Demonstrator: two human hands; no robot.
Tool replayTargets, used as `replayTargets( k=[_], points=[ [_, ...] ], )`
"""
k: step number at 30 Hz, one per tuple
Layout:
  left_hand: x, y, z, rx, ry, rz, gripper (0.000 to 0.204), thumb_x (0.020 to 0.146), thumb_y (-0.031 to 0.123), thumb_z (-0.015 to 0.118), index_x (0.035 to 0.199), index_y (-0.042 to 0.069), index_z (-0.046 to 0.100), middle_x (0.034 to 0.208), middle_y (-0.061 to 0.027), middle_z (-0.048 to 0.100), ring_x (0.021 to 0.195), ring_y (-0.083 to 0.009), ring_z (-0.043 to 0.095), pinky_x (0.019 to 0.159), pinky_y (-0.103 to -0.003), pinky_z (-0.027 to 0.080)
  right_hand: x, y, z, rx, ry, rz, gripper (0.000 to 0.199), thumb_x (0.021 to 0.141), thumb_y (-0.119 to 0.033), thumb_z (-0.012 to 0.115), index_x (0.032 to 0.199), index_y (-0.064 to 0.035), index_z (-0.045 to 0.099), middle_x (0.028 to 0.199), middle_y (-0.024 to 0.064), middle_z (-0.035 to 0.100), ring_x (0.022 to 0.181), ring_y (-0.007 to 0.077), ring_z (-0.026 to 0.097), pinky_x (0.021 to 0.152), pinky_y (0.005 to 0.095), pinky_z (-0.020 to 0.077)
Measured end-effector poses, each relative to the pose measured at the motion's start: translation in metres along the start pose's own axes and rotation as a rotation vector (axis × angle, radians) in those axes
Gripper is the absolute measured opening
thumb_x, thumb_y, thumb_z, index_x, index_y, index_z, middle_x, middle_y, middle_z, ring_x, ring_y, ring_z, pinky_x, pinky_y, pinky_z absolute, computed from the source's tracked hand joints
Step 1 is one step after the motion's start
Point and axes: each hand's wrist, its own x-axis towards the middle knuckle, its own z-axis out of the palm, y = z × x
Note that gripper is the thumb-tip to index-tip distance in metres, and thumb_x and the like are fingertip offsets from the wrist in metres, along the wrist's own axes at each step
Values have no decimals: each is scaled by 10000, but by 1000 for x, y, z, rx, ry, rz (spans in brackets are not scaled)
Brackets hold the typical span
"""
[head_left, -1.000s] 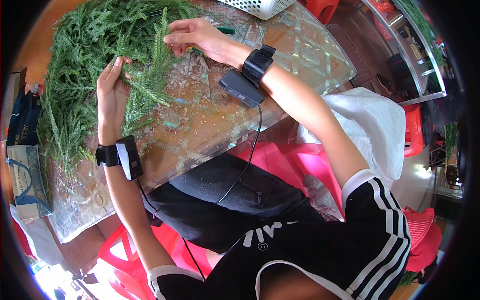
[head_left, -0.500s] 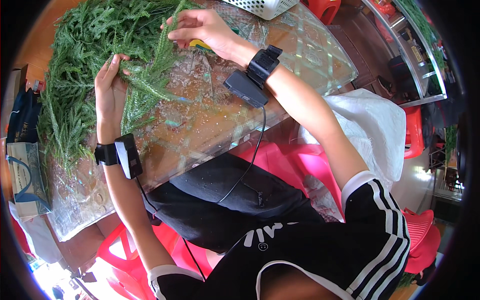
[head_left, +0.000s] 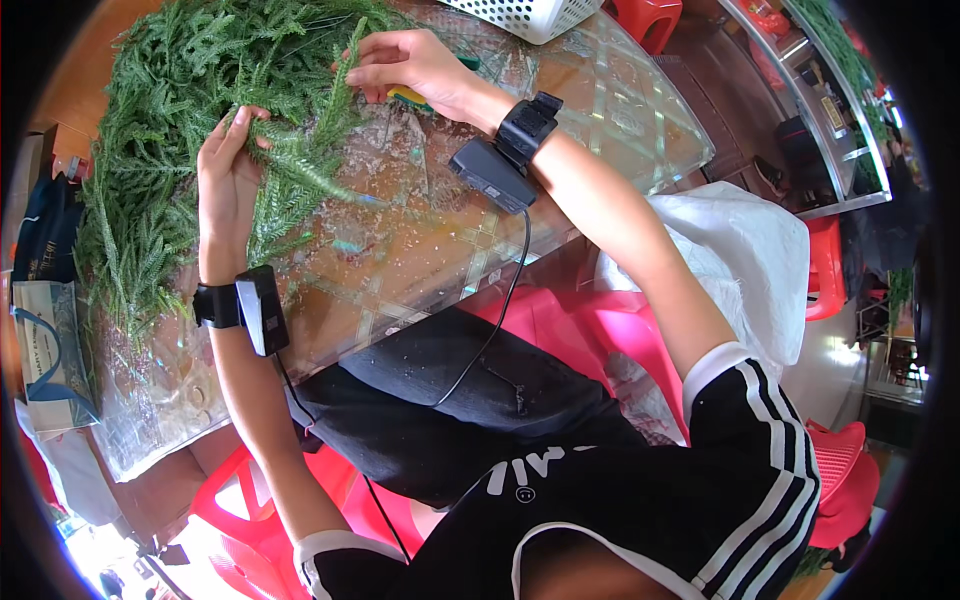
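My left hand (head_left: 226, 170) is closed round an artificial pine branch (head_left: 300, 172), with its thumb on top and its fingers mostly hidden by green needles. The lower sprigs of this branch hang over the tabletop towards me. Farther up and to the right, my right hand (head_left: 408, 68) pinches the upright sprig of the same branch between thumb and fingers. Beneath that hand shows a yellow and green tool handle (head_left: 408, 96); its kind is hidden. A big heap of green pine branches (head_left: 150, 130) lies to the left of and behind my hands.
Clear plastic covers the table (head_left: 400, 250), scattered with small white bits. A white perforated basket (head_left: 545, 18) stands at the far edge. A paper bag (head_left: 55, 350) is at the left. Pink stools (head_left: 560, 320) and a white sack (head_left: 735, 250) stand beside the table at the right.
Both hands have shifted slightly to the right with the branch. The lower sprig is blurred by motion now. The heap has not visibly moved.
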Motion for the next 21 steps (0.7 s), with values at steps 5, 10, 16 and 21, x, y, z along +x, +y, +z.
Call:
replayTargets(
  k=[5, 10, 16, 21],
  points=[
    [-2, 1, 2, 47, 42, 11, 192, 909, 187, 481, 962, 23, 565, 863, 13, 564, 641, -24, 462, 508, -165, 282, 0, 0, 1, 30, 9, 9, 251, 795, -121, 647, 993, 14, 572, 803, 59, 617, 650, 110, 583, 600, 229, 467],
    [1, -1, -6, 66, 23, -9, 192, 908, 192, 483, 953, 27, 571, 842, 17, 565, 632, -16, 457, 488, -166, 270, 0, 0, 1, 31, 11, 13, 243, 793, -121, 649, 976, 16, 567, 803, 58, 616, 650, 112, 583, 599, 230, 466],
    [0, 0, -3, 76, 31, -31, 199, 908, 199, 483, 957, 28, 572, 782, 21, 554, 624, -6, 445, 475, -169, 258, 0, -1, 1, 15, -1, 19, 245, 790, -121, 651, 971, 17, 560, 796, 56, 613, 649, 113, 582, 589, 230, 458],
    [1, -1, -2, 63, 76, -5, 200, 907, 198, 485, 955, 25, 572, 802, 17, 562, 628, -9, 449, 479, -168, 264, -1, -2, 2, -3, 10, 22, 245, 789, -122, 653, 971, 13, 559, 786, 52, 611, 647, 112, 580, 584, 231, 453]
  ],
)
